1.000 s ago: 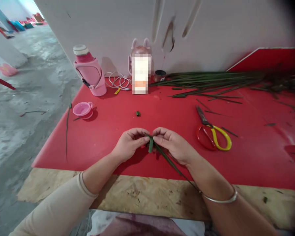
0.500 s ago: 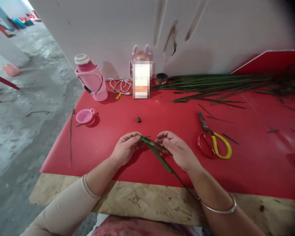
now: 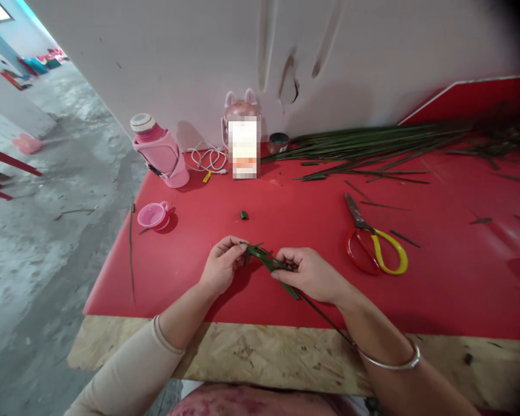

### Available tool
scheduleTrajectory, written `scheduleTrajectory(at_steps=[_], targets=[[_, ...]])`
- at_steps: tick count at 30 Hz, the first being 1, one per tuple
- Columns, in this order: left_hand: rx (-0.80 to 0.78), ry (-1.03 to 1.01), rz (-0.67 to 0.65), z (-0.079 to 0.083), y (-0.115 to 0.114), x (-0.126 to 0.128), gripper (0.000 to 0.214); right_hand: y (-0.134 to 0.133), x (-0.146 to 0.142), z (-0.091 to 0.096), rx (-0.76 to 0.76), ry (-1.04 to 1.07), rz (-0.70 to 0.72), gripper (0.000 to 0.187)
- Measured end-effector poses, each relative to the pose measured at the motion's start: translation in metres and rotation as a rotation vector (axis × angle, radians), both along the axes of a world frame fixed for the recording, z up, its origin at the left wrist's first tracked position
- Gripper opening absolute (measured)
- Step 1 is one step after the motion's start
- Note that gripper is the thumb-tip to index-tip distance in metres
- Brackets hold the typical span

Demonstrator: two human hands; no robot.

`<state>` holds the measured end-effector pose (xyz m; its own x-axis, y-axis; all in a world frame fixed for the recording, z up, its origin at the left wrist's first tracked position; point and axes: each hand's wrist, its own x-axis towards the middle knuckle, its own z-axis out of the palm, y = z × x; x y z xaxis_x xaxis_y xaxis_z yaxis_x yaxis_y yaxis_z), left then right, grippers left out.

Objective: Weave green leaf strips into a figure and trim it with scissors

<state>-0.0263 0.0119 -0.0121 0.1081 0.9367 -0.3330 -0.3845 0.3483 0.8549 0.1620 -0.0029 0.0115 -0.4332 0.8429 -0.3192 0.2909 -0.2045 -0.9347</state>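
Between my two hands, above the red table covering, is a small bundle of folded green leaf strips (image 3: 265,260). My left hand (image 3: 223,263) pinches its left end between thumb and fingers. The fingers of my right hand (image 3: 307,274) close on the strips a little further right. Loose ends run down past my right hand, one long thin strip reaching toward my right wrist. How the strips are folded under the fingers is hidden. A small cut piece of leaf (image 3: 244,215) lies just beyond my hands. Scissors (image 3: 364,237) with red and yellow handles lie to the right.
A pink bottle in a holder (image 3: 162,153), a pink cup (image 3: 153,216), a white cable (image 3: 205,160) and a blurred-out phone screen (image 3: 245,147) stand or lie at the left and back. A pile of long green leaves (image 3: 364,141) stretches along the wall at the right.
My right hand has gone from loosely spread fingers beside the strips to closed on them. My left hand keeps its pinch. The view has shifted slightly.
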Motion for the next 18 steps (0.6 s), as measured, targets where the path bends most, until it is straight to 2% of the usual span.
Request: scheduleTrajectory(at_steps=[3,6,8,10,12,15,16,18], targets=[[-0.014,0.029,-0.025,0.001,0.001,-0.001,0.015,0.002,0.004,0.000,0.012,0.031,-0.015,0.016],[0.010,0.064,-0.054,0.000,0.001,-0.003,0.013,0.003,0.006,0.001,-0.070,0.108,-0.050,0.030],[0.013,0.093,-0.113,0.002,0.001,-0.003,0.012,0.003,0.005,0.003,-0.062,0.087,-0.055,0.035],[0.020,0.139,-0.164,0.006,0.000,-0.003,0.013,0.002,0.001,0.009,0.040,0.029,-0.023,0.036],[0.052,0.196,-0.180,0.009,0.000,-0.003,0.015,0.000,-0.003,0.017,0.224,-0.072,-0.004,0.032],[0.116,0.192,-0.194,0.010,-0.001,-0.005,0.016,-0.002,-0.009,0.028,0.472,-0.263,-0.125,0.022],[0.135,0.165,-0.211,0.009,-0.001,-0.006,0.016,-0.002,-0.011,0.030,0.500,-0.298,-0.174,0.021],[0.175,0.107,-0.244,0.007,-0.001,-0.007,0.016,-0.002,-0.015,0.031,0.442,-0.283,-0.202,0.021]])
